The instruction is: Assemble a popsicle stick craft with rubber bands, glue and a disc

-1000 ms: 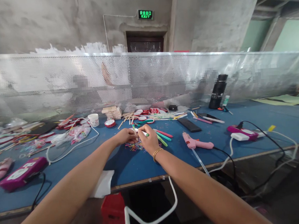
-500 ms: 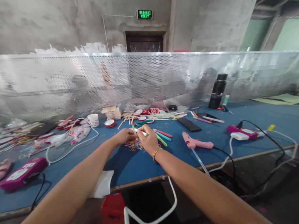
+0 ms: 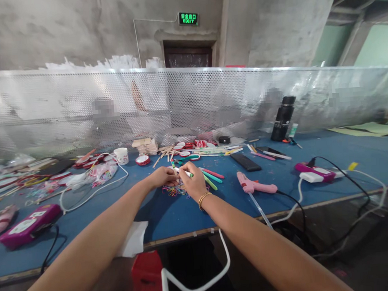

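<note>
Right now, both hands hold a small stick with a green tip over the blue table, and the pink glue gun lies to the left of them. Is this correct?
Not quite. The glue gun lies to the right of the hands, not the left, as the head view shows. The rest holds: the left hand and right hand hold the stick with a green tip over the blue table.

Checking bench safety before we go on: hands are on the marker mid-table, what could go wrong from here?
1. The glue gun lies close beside the right hand, its cord running off the table edge; a snag might drag it, and the tip may be hot.
2. The loose rubber bands under both hands could get swept away.
3. The left hand and right hand pinch the marker together; ink may smear fingers.
</note>
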Tool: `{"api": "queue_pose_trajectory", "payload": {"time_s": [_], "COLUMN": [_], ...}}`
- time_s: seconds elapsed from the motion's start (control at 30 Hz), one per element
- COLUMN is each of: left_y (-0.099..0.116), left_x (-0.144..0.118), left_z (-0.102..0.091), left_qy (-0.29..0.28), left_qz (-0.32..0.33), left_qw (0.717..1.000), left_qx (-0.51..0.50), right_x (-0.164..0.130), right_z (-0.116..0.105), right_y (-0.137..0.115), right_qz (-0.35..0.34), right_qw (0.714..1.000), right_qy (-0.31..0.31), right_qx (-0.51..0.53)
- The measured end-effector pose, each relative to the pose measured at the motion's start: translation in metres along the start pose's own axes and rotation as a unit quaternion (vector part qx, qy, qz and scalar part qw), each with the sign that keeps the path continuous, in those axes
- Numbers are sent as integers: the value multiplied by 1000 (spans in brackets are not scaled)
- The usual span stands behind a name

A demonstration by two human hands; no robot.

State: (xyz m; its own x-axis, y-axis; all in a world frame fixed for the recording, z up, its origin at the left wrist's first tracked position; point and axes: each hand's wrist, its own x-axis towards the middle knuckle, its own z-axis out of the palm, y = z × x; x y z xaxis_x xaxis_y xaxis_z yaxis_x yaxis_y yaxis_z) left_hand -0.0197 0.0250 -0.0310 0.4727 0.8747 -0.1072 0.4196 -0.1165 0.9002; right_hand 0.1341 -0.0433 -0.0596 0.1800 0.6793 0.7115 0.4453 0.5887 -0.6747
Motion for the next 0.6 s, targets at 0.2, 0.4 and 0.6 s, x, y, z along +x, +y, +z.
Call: {"api": "queue_pose_trajectory", "payload": {"time_s": [0.2, 0.4, 0.6], "left_y": [-1, 1, 2], "left_x": [0, -1, -2], "left_z": [0, 0, 2], "left_qy": [-5, 5, -1], "left_qz": [2, -1, 3], "left_qw": [1000, 1000, 1000], "left_qx": [0, 3, 2], "right_x": [0, 0, 0], "right_z": [1, 1, 2], "right_y": [2, 4, 4], "right_qz": [-3, 3, -3], "right_qw": [1000, 999, 1000], "right_qy": [-4, 19, -7], "right_qx": [-9, -26, -7]}}
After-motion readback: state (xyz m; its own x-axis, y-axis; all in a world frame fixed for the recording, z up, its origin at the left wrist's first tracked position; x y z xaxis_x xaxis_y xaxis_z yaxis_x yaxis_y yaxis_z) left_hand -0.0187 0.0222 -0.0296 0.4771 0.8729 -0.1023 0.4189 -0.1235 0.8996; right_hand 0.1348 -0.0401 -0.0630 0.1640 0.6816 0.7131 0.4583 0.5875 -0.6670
